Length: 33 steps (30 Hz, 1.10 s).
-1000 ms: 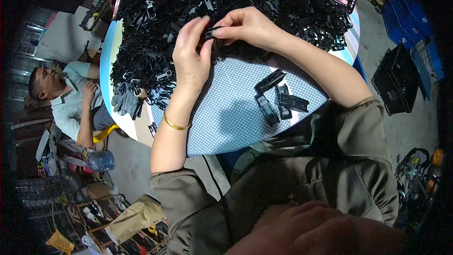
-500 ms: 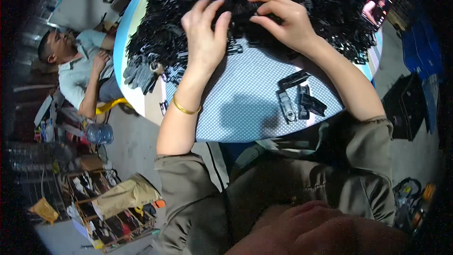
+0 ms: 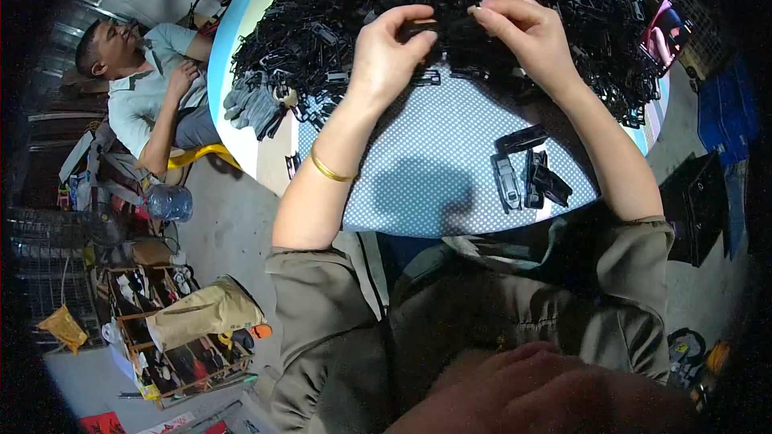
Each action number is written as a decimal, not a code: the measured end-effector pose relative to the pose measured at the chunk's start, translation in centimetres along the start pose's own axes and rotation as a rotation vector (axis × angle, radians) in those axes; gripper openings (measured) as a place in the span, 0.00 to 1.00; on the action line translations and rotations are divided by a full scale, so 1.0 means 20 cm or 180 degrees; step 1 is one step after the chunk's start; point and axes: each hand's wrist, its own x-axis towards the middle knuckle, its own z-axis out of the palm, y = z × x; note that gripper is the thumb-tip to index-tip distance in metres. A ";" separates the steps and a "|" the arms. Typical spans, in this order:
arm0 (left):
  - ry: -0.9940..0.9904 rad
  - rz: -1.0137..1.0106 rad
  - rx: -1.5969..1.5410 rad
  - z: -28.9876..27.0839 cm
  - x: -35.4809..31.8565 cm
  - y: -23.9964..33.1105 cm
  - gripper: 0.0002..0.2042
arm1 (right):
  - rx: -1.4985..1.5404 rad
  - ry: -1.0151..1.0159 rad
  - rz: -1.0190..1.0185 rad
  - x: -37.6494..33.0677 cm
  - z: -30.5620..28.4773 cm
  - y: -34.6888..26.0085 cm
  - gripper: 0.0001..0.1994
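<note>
Set apart at the right of the near edge of the bench (image 3: 398,116): a small cluster of black plastic pieces (image 3: 507,183), perhaps to avoid mixing with the heap (image 3: 460,2). Farther in, poised over the heap's near side, probably for short reaches: left hand (image 3: 383,55), thumb and fingers curled into a narrow grip; right hand (image 3: 540,38), likewise narrow, fingertips almost together. Cannot tell, black against black, of any piece held in either. Tucked by the left rim, likely out of the way: grey gloves (image 3: 253,104). By the right rim, presumably for viewing: a lit phone (image 3: 666,36). Beyond, leftward: a seated co-worker (image 3: 153,84).
</note>
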 end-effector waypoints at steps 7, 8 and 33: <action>0.0147 0.0536 -0.0230 0.15 -0.04 -0.03 0.22 | 0.0205 0.0080 0.1090 -0.04 0.02 -0.01 0.11; 0.0146 0.0535 -0.0226 0.15 -0.04 -0.03 0.22 | 0.0209 0.0081 0.1090 -0.03 0.02 -0.01 0.11; -0.0134 0.0154 -0.1085 0.12 -0.03 -0.10 0.27 | -0.2117 0.0291 -0.0238 0.14 0.04 0.07 0.15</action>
